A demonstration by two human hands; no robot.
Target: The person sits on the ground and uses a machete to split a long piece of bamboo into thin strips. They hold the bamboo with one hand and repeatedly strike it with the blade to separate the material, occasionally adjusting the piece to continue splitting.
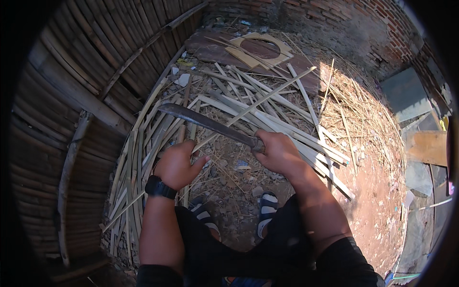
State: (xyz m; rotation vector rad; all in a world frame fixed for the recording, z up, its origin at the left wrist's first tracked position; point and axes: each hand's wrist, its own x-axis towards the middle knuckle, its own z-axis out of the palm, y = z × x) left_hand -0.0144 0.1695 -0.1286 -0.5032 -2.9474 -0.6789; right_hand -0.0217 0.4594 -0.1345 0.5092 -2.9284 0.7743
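Observation:
My right hand (276,152) is closed around the handle of a machete (210,125). Its long dark blade points left, crossing in front of a pale bamboo strip (272,98). My left hand (178,165), with a dark watch on the wrist, has its fingers curled round that strip and its thumb sticking out. From the left hand the strip slants up to the far right, while its other end (123,212) runs down past the wrist to the lower left. Just beyond both hands lies a loose pile of split bamboo strips (287,125).
More strips (136,158) lie along the bamboo wall (86,95) on the left. A board with a round hole (244,58) rests at the back near a brick wall (344,33). Shavings (358,105) cover the right-hand ground. Grey sheets (406,95) lean at far right. My sandalled feet (267,210) are below.

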